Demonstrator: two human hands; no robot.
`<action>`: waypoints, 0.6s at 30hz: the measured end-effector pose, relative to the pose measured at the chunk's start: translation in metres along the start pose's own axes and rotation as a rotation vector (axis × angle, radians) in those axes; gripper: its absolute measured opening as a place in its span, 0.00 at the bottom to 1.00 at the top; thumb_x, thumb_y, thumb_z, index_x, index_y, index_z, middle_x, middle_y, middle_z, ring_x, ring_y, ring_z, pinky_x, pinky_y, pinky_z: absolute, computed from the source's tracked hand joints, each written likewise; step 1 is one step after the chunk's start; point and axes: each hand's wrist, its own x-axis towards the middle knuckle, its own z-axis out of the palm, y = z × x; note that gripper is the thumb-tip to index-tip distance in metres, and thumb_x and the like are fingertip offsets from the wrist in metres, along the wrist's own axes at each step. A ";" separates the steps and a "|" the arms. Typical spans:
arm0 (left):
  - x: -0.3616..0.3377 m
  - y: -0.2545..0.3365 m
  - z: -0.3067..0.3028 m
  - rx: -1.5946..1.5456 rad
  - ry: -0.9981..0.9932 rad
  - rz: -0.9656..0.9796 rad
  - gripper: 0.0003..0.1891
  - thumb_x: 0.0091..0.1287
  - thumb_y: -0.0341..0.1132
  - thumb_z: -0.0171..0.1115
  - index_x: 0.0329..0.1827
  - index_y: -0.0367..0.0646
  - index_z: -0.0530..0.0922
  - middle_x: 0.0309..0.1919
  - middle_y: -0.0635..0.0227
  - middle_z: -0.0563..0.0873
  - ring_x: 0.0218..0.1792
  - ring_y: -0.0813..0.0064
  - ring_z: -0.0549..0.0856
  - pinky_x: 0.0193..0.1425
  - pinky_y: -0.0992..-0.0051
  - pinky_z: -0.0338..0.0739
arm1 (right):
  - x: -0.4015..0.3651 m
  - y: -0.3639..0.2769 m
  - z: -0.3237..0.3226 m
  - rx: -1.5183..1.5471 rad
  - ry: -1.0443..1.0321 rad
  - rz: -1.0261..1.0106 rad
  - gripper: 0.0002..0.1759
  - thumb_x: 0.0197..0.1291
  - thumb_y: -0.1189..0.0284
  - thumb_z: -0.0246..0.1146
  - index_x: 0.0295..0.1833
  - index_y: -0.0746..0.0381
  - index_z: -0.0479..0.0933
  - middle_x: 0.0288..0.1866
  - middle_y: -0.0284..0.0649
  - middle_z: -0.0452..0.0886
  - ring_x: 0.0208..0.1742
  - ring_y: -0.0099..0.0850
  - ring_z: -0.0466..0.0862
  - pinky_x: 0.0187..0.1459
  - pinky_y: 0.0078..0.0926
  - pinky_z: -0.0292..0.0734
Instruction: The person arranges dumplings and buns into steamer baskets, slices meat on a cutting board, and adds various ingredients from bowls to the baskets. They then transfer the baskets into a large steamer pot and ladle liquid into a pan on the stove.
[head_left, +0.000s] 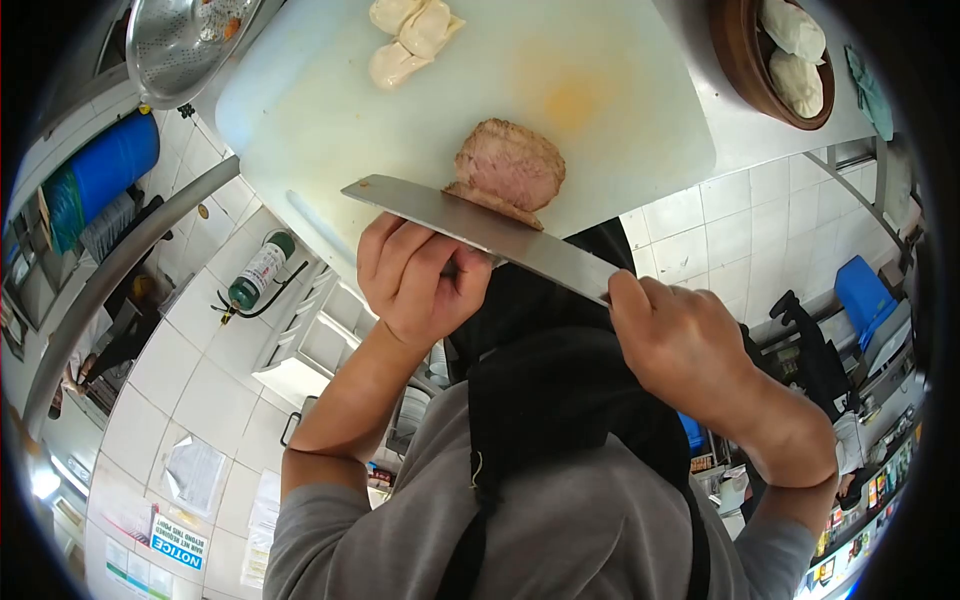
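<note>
My right hand [680, 330] is wrapped round the handle end of a wide-bladed knife [430, 212]. The blade slants across the near edge of a pale cutting board [340, 120]. Just beyond it lies a piece of cooked meat [512, 168], browned at the rim and pinkish inside, with a thin slice edge against the blade. On the near side of the blade my left hand [425, 275] has its fingers curled and closed close to the metal. What those fingers grip is hidden from view.
Pale dough-like pieces [415, 38] sit at the board's far side. A metal colander [185, 55] stands at far left, and a round brown container [765, 75] with white wrapped items at far right. A green cloth [868, 92] lies beside it. A metal rail [140, 260] runs along the left.
</note>
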 end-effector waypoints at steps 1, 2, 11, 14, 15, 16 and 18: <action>0.003 0.000 0.002 0.003 0.010 0.005 0.11 0.45 0.25 0.68 0.33 0.41 0.81 0.39 0.65 0.84 0.41 0.57 0.83 0.43 0.66 0.80 | -0.003 0.001 -0.003 0.025 -0.015 0.008 0.08 0.62 0.73 0.60 0.35 0.61 0.67 0.19 0.36 0.74 0.17 0.34 0.80 0.16 0.29 0.74; 0.004 0.000 0.002 -0.001 0.011 0.006 0.11 0.45 0.25 0.68 0.33 0.41 0.81 0.39 0.65 0.84 0.41 0.57 0.83 0.43 0.66 0.80 | -0.008 0.000 -0.006 0.051 -0.035 0.019 0.08 0.63 0.73 0.60 0.35 0.61 0.67 0.20 0.36 0.74 0.17 0.34 0.80 0.16 0.29 0.74; 0.004 -0.004 0.006 -0.054 0.046 0.042 0.10 0.46 0.23 0.65 0.34 0.40 0.80 0.38 0.64 0.84 0.39 0.58 0.83 0.40 0.68 0.79 | 0.022 0.005 0.018 0.025 -0.019 0.019 0.06 0.58 0.77 0.59 0.38 0.62 0.68 0.21 0.39 0.77 0.19 0.36 0.82 0.16 0.33 0.75; 0.004 -0.004 0.005 -0.033 0.056 0.052 0.11 0.46 0.22 0.65 0.34 0.39 0.79 0.39 0.64 0.84 0.38 0.58 0.83 0.40 0.68 0.78 | 0.024 0.011 0.002 0.018 -0.050 -0.003 0.07 0.56 0.78 0.60 0.38 0.62 0.68 0.21 0.38 0.76 0.19 0.35 0.82 0.16 0.31 0.74; 0.006 -0.003 0.004 -0.021 0.043 0.050 0.11 0.46 0.23 0.66 0.34 0.39 0.80 0.38 0.63 0.83 0.37 0.58 0.83 0.40 0.67 0.78 | 0.019 0.010 -0.005 0.008 -0.041 -0.008 0.07 0.56 0.78 0.60 0.38 0.62 0.68 0.21 0.38 0.76 0.19 0.35 0.82 0.16 0.31 0.74; 0.006 -0.001 0.001 -0.011 0.020 0.039 0.11 0.46 0.23 0.67 0.34 0.38 0.80 0.38 0.63 0.83 0.36 0.58 0.82 0.40 0.67 0.77 | 0.006 0.005 -0.010 0.010 -0.021 -0.013 0.07 0.57 0.77 0.60 0.38 0.62 0.68 0.20 0.37 0.75 0.18 0.33 0.81 0.15 0.30 0.73; 0.006 0.002 -0.003 0.006 -0.003 0.030 0.12 0.46 0.24 0.68 0.35 0.38 0.80 0.37 0.63 0.83 0.36 0.57 0.82 0.41 0.66 0.77 | -0.013 -0.005 -0.021 0.014 -0.005 -0.019 0.07 0.57 0.76 0.60 0.37 0.61 0.68 0.19 0.35 0.73 0.17 0.31 0.80 0.15 0.28 0.72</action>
